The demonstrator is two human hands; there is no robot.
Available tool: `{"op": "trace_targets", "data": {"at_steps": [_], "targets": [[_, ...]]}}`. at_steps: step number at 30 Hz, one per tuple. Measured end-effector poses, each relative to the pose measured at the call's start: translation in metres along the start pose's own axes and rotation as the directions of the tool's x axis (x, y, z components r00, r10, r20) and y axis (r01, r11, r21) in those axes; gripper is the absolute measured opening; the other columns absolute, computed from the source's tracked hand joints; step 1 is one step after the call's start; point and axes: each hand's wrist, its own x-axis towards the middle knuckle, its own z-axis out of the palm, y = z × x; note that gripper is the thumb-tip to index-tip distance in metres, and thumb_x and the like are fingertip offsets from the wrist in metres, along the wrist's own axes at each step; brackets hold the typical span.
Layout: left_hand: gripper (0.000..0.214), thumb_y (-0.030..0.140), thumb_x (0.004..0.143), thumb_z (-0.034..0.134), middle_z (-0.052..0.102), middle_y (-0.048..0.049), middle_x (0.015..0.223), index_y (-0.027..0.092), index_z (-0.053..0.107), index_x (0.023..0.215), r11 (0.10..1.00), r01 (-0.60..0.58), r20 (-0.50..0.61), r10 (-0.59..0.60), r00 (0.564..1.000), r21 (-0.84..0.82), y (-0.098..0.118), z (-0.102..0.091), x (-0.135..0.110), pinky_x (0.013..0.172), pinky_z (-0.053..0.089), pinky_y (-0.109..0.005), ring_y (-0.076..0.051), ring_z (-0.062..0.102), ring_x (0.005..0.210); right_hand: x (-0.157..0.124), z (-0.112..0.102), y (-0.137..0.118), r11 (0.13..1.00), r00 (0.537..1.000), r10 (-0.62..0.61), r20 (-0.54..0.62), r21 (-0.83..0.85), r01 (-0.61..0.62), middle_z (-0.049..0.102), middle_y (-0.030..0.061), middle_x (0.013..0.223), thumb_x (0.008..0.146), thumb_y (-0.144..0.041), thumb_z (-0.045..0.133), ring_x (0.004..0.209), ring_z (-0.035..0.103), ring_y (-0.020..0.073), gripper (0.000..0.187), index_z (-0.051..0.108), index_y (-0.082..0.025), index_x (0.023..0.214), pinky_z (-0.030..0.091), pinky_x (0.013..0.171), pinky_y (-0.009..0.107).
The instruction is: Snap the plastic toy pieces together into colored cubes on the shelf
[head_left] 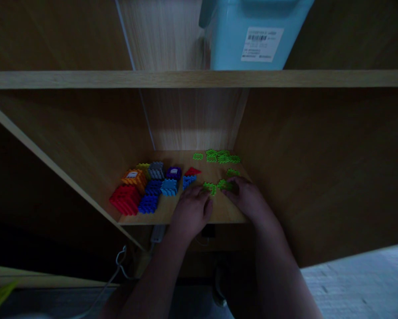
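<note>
Both hands are over the lower wooden shelf board (167, 216). The fingers of my left hand (190, 210) are curled at the near left edge of a green interlocking plastic piece (211, 188), gripping it, with the thumb bent below. My right hand (247, 195) pinches another green toothed piece (223, 184) between thumb and fingers, close to the first one. Just beyond the right fingers lies one more green piece (232, 172). A red triangular piece (193, 171) and a blue triangular stack (188, 180) are beside my left hand, partly hidden by it.
Stacks of toothed pieces stand on the left: red (126, 199), orange (134, 179), grey (157, 170), light blue (169, 187), dark blue (149, 204) and purple (174, 173). Several green pieces (223, 156) lie at the back. Overhead, the upper shelf (172, 79) holds a blue bin (230, 48).
</note>
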Motion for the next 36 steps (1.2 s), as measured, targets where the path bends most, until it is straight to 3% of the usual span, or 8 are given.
{"op": "trace_targets", "data": {"at_steps": [4, 9, 15, 17, 22, 29, 33, 36], "targets": [[0.025, 0.03, 0.106, 0.06, 0.07, -0.0117, 0.133, 0.023, 0.071, 0.127, 1.0, -0.017, 0.029, 0.016, 0.999, 0.021, 0.0, -0.002, 0.0, 0.114, 0.051, -0.054, -0.031, 0.063, 0.127, 0.002, 0.001, -0.003, 1.0, 1.0, 0.007, 0.006, 0.003, -0.007, 0.079, 0.0121, 0.119, 0.094, -0.034, 0.076, 0.109, 0.075, 0.0325, 0.025, 0.071, -0.022, 0.116, 0.059, 0.097, 0.047], [0.013, 0.029, 0.103, 0.063, 0.072, -0.0121, 0.111, 0.019, 0.069, 0.108, 0.999, 0.035, 0.026, -0.035, 0.999, 0.037, 0.002, -0.002, 0.001, 0.104, 0.056, -0.052, -0.032, 0.066, 0.111, 0.003, 0.004, -0.002, 1.0, 1.0, 0.019, -0.021, 0.021, -0.019, 0.079, 0.0129, 0.12, 0.094, -0.035, 0.076, 0.11, 0.075, 0.0331, 0.029, 0.07, -0.022, 0.119, 0.058, 0.097, 0.048], [0.019, 0.028, 0.102, 0.066, 0.073, -0.0086, 0.119, 0.024, 0.072, 0.12, 0.998, -0.042, 0.035, 0.043, 0.998, -0.047, -0.001, -0.003, 0.001, 0.113, 0.051, -0.052, -0.03, 0.065, 0.121, 0.002, 0.006, -0.001, 0.999, 1.0, -0.001, -0.027, 0.041, 0.002, 0.079, 0.0118, 0.119, 0.095, -0.034, 0.073, 0.11, 0.075, 0.0317, 0.026, 0.07, -0.024, 0.119, 0.058, 0.096, 0.046], [0.02, 0.019, 0.1, 0.065, 0.073, -0.0069, 0.123, 0.027, 0.076, 0.115, 0.995, -0.068, 0.038, 0.071, 0.997, -0.079, -0.004, -0.002, 0.002, 0.115, 0.05, -0.052, -0.028, 0.064, 0.123, 0.002, 0.005, -0.002, 0.999, 1.0, -0.003, -0.021, 0.04, 0.004, 0.079, 0.0117, 0.118, 0.095, -0.034, 0.073, 0.109, 0.075, 0.0313, 0.026, 0.07, -0.023, 0.119, 0.058, 0.095, 0.045], [0.051, -0.006, 0.084, 0.059, 0.065, -0.0068, 0.145, 0.029, 0.08, 0.116, 0.993, -0.071, 0.065, 0.077, 0.995, -0.091, -0.009, -0.001, 0.001, 0.12, 0.048, -0.053, -0.028, 0.059, 0.137, 0.002, 0.004, -0.003, 0.999, 1.0, -0.015, -0.007, 0.04, 0.015, 0.079, 0.0127, 0.117, 0.097, -0.036, 0.071, 0.11, 0.074, 0.0323, 0.029, 0.071, -0.023, 0.122, 0.058, 0.097, 0.047], [0.026, 0.012, 0.097, 0.062, 0.069, -0.0087, 0.134, 0.025, 0.075, 0.115, 0.996, -0.079, 0.022, 0.08, 0.997, -0.052, 0.0, -0.007, -0.001, 0.118, 0.048, -0.053, -0.029, 0.062, 0.13, 0.001, 0.006, 0.001, 0.998, 0.999, 0.002, -0.043, 0.069, 0.001, 0.077, 0.0142, 0.125, 0.094, -0.037, 0.074, 0.115, 0.074, 0.0324, 0.035, 0.069, -0.022, 0.125, 0.058, 0.1, 0.049], [0.023, 0.012, 0.098, 0.061, 0.074, -0.006, 0.122, 0.026, 0.075, 0.111, 0.99, -0.119, 0.062, 0.123, 0.99, -0.07, 0.002, -0.008, -0.001, 0.114, 0.051, -0.05, -0.027, 0.065, 0.12, 0.001, 0.005, 0.0, 0.998, 0.998, 0.025, -0.05, 0.057, -0.022, 0.078, 0.0134, 0.121, 0.093, -0.034, 0.073, 0.109, 0.075, 0.032, 0.032, 0.069, -0.022, 0.123, 0.058, 0.099, 0.048], [0.025, 0.016, 0.101, 0.061, 0.072, -0.0074, 0.124, 0.026, 0.075, 0.118, 0.993, -0.102, 0.054, 0.105, 0.993, -0.057, 0.0, -0.006, -0.001, 0.114, 0.051, -0.05, -0.027, 0.065, 0.12, 0.001, 0.004, -0.003, 0.997, 0.997, 0.032, -0.064, 0.075, -0.027, 0.078, 0.0124, 0.117, 0.094, -0.035, 0.072, 0.104, 0.075, 0.0307, 0.031, 0.068, -0.022, 0.122, 0.058, 0.094, 0.046]]}}
